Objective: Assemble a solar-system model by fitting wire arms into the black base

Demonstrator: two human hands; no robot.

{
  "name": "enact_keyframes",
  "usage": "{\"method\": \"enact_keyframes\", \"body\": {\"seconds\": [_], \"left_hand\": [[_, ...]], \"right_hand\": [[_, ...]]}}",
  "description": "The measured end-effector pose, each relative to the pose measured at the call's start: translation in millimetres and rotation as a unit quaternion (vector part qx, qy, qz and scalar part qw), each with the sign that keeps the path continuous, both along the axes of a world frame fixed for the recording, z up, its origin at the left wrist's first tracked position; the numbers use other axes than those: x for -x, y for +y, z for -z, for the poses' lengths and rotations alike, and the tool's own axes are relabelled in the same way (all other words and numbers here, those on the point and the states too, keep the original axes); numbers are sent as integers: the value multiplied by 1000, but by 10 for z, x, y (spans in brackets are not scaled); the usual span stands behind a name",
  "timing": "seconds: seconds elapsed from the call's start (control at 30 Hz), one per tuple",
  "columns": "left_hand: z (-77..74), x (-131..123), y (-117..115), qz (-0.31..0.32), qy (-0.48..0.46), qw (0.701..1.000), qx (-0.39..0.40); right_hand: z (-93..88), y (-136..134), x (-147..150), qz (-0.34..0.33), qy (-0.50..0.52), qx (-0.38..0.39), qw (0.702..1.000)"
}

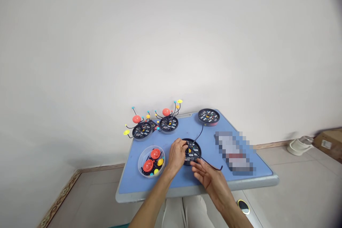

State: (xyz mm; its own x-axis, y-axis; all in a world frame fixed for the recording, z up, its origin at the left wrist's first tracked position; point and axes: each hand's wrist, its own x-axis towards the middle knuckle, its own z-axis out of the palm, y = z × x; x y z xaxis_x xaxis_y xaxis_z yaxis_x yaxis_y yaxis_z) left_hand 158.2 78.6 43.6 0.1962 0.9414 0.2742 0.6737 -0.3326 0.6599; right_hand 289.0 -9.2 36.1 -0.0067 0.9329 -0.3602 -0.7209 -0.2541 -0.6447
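Evidently, thin black arms are being worked on at the middle of the near black disc [191,158], which lies flat on the bench [128,184], in front of both hands. The fingertips of the left hand [177,154] are closed together where the arms meet; exactly which piece is gripped cannot be told. The right hand [210,176] is held with fingers loosely apart beside the disc, under the longer arm [217,168], and no grip on it can be made out. The other arm [198,136] is angled to the far right. For a good fit, it seems best that the disc be kept flat and pressure be applied at the centre, straight down, rather than through the bent ends. The arms should be spread evenly, as on the far-left model [142,130], before loose pieces are taken from the clear tub [139,162].
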Motion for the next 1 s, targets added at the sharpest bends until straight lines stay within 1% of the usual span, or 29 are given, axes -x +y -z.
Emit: {"method": "enact_keyframes", "body": {"seconds": [0.13, 0.2, 0.27, 0.37, 0.43, 0.53, 0.6, 0.63, 0.67, 0.7, 0.73, 0.77, 0.8, 0.83, 0.87, 0.9, 0.93, 1.0], "left_hand": [[102, -26, -13, -23, 16, 1000, 10], [145, -29, -13, -24, 18, 999, 11], [165, -34, -8, -24, 17, 999, 14], [146, -47, -18, -29, 9, 999, 17], [106, -37, -62, -36, 0, 999, 16], [32, 68, -234, -44, -24, 999, 1], [-6, 228, -423, -53, -54, 997, -23], [-18, 337, -530, -63, -71, 995, -36], [-24, 461, -639, -82, -85, 992, -53], [-25, 597, -742, -110, -94, 987, -71], [-22, 738, -833, -141, -92, 982, -80], [-16, 878, -909, -176, -80, 977, -86], [-9, 1009, -968, -213, -60, 971, -86], [-1, 1125, -1008, -243, -34, 966, -82], [6, 1220, -1031, -263, -6, 962, -77], [10, 1291, -1039, -273, 21, 959, -70], [12, 1338, -1035, -272, 46, 959, -62], [3, 1374, -1006, -254, 87, 962, -43]], "right_hand": [[51, -58, -76, 2, 69, 47, 997], [76, -131, -53, -7, 69, 59, 996], [70, -214, -6, -32, 39, 49, 998], [-32, -298, 54, -77, -50, -11, 996], [-147, -300, 77, -94, -123, -69, 986], [-325, -212, 127, -104, -225, -149, 957], [-415, -96, 207, -118, -294, -205, 926], [-448, -23, 267, -129, -339, -241, 900], [-474, 60, 341, -141, -395, -282, 863], [-493, 149, 428, -157, -464, -320, 811], [-506, 243, 524, -178, -543, -355, 739], [-514, 336, 627, -200, -625, -374, 655], [-518, 427, 731, -230, -697, -374, 567], [-519, 511, 832, -257, -746, -371, 490], [-518, 585, 925, -274, -768, -370, 446], [-519, 650, 1006, -289, -778, -371, 415], [-521, 705, 1071, -299, -779, -379, 401], [-538, 790, 1144, -310, -771, -398, 388]]}}
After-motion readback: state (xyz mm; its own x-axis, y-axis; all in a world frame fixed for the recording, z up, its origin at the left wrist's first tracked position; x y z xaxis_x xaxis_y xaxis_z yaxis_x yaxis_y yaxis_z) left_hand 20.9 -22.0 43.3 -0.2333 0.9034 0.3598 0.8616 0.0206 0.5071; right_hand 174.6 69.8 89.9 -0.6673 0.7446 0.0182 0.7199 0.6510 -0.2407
